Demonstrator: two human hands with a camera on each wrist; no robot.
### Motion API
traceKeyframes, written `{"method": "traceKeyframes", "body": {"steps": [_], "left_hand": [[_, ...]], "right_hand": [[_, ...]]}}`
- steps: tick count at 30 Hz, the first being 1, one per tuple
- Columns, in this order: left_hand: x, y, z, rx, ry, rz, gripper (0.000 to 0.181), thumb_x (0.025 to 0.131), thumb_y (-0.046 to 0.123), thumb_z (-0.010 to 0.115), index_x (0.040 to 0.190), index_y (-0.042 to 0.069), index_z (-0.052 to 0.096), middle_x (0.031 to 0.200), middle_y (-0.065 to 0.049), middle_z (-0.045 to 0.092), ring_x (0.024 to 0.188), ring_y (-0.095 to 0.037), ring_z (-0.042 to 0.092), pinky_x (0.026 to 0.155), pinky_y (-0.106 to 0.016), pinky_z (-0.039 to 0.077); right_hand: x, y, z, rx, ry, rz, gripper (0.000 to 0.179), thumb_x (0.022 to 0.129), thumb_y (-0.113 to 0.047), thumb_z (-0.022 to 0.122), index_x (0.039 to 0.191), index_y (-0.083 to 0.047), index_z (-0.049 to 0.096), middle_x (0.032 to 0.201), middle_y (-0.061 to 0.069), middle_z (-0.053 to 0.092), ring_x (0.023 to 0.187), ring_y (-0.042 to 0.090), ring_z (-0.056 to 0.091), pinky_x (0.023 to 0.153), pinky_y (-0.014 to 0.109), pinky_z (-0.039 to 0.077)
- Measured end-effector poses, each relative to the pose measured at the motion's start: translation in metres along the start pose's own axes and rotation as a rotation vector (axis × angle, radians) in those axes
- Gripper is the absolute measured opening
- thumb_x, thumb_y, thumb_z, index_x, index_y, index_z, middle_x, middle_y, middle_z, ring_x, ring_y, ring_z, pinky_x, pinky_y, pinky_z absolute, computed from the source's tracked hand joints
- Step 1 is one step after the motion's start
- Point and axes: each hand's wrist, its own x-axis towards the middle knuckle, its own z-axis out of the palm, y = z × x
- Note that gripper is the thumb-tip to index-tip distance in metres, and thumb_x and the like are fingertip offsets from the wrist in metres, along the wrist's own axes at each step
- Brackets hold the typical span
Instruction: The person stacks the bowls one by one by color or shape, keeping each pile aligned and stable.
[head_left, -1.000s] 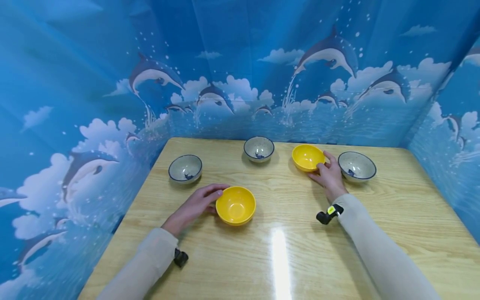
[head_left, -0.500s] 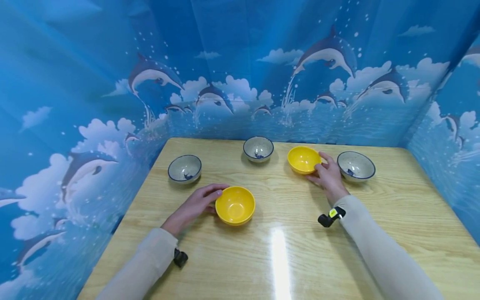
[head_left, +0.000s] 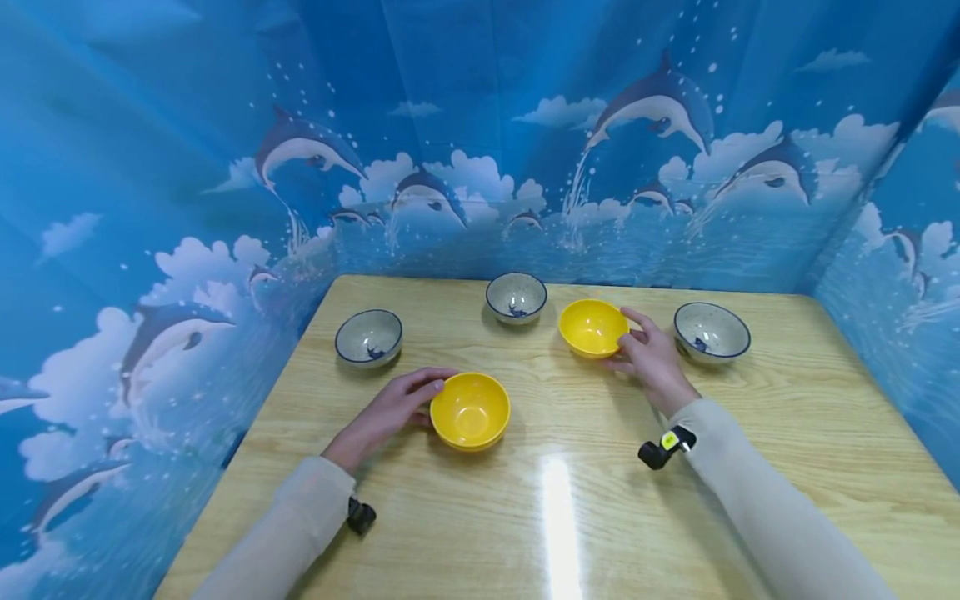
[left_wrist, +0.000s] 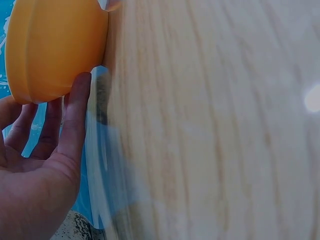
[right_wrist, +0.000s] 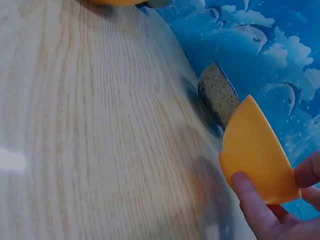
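Near the table's middle, a yellow bowl (head_left: 471, 412) sits upright with my left hand (head_left: 397, 402) at its left side. The thumb lies at the rim and the fingers reach along the outer wall, as the left wrist view shows of the same bowl (left_wrist: 55, 52). Farther back on the right, my right hand (head_left: 654, 360) grips a second yellow bowl (head_left: 592, 330) by its right side. In the right wrist view this bowl (right_wrist: 257, 155) is pinched between fingers at the rim and a digit (right_wrist: 245, 187) low on its outside, close over the table.
Three grey speckled bowls with dark blue rims stand on the wooden table (head_left: 600, 500): one at the left (head_left: 370, 338), one at the back middle (head_left: 517, 298), and one right of my right hand (head_left: 712, 333). A blue dolphin-print curtain (head_left: 480, 108) borders the table's back and sides.
My right hand has moved left and slightly nearer with its yellow bowl, away from the right grey bowl. The left hand and its bowl have stayed in place.
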Motion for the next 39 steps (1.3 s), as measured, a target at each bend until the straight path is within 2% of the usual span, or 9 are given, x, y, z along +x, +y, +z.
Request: {"method": "traceKeyframes", "body": {"steps": [7, 16, 30, 39], "left_hand": [[0.000, 0.001, 0.000, 0.000, 0.003, -0.004, 0.038, 0.114, 0.043, 0.057, 0.150, 0.032, 0.065, 0.157, 0.002, 0.060, 0.131, -0.026, 0.066, 0.099, -0.040, 0.065], [-0.001, -0.001, -0.001, 0.010, 0.000, 0.005, 0.043, 0.114, 0.044, 0.057, 0.153, 0.027, 0.062, 0.161, -0.004, 0.057, 0.132, -0.027, 0.065, 0.100, -0.039, 0.065], [0.001, -0.003, -0.002, 0.007, 0.002, 0.005, 0.043, 0.114, 0.043, 0.056, 0.153, 0.026, 0.063, 0.161, -0.005, 0.058, 0.132, -0.028, 0.065, 0.098, -0.039, 0.066], [0.002, -0.002, -0.001, 0.017, -0.004, 0.006, 0.043, 0.115, 0.043, 0.055, 0.154, 0.026, 0.062, 0.160, -0.003, 0.058, 0.134, -0.029, 0.065, 0.099, -0.041, 0.066]], "right_hand": [[-0.013, -0.007, 0.008, -0.024, -0.074, -0.019, 0.074, 0.110, -0.006, 0.042, 0.176, -0.026, 0.017, 0.175, 0.027, 0.028, 0.140, 0.046, 0.059, 0.113, 0.048, 0.057], [-0.031, -0.020, 0.025, -0.024, -0.164, -0.032, 0.072, 0.110, -0.002, 0.040, 0.176, -0.022, 0.019, 0.175, 0.027, 0.027, 0.152, 0.047, 0.047, 0.117, 0.058, 0.051], [-0.049, -0.032, 0.046, -0.078, -0.240, -0.101, 0.068, 0.110, -0.006, 0.045, 0.174, -0.019, 0.027, 0.170, 0.026, 0.037, 0.146, 0.046, 0.054, 0.112, 0.061, 0.054], [-0.059, -0.037, 0.063, -0.072, -0.279, -0.104, 0.067, 0.108, -0.004, 0.046, 0.172, -0.017, 0.032, 0.167, 0.025, 0.040, 0.142, 0.045, 0.057, 0.108, 0.060, 0.059]]}}
